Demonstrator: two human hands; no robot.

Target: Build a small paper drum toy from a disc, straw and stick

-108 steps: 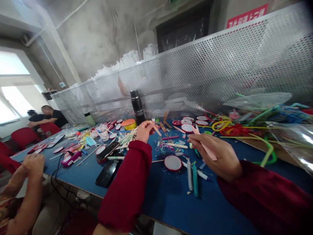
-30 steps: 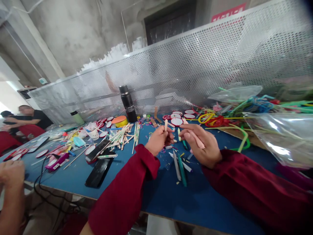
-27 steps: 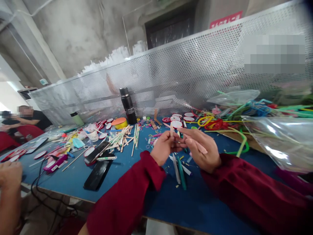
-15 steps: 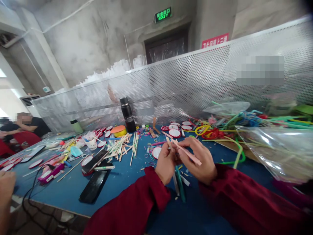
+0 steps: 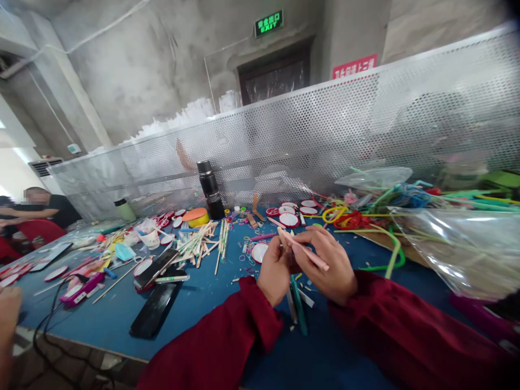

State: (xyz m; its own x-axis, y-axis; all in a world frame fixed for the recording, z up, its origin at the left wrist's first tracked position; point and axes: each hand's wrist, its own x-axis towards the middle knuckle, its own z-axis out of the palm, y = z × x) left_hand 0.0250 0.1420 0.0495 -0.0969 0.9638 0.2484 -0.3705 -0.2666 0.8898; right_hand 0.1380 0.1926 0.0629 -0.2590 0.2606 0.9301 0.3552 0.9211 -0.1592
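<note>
Above the table's near edge, both my hands meet around thin, flat-looking pieces. My right hand (image 5: 327, 260) is closed on a pale pink stick (image 5: 311, 254), which slants from upper left to lower right under the fingers. My left hand (image 5: 278, 268) pinches a short light wooden stick (image 5: 281, 234) against the pink one's upper end; fingers hide where they touch. Beneath my hands lie a teal pen-like tool (image 5: 299, 311) and a greyish one beside it. Small pale scraps are scattered round them.
Wooden sticks (image 5: 205, 246) lie heaped left of centre, near two dark phones (image 5: 154, 311) and a black bottle (image 5: 210, 189). Round red-rimmed discs (image 5: 288, 219) sit ahead. Coloured strips and a clear plastic bag (image 5: 455, 254) fill the right. Another person's hand (image 5: 8, 306) is at the far left.
The pink stick's upper end has come closer against the wooden stick in my left hand. My right hand has shifted slightly left; the whole view has also drifted a little.
</note>
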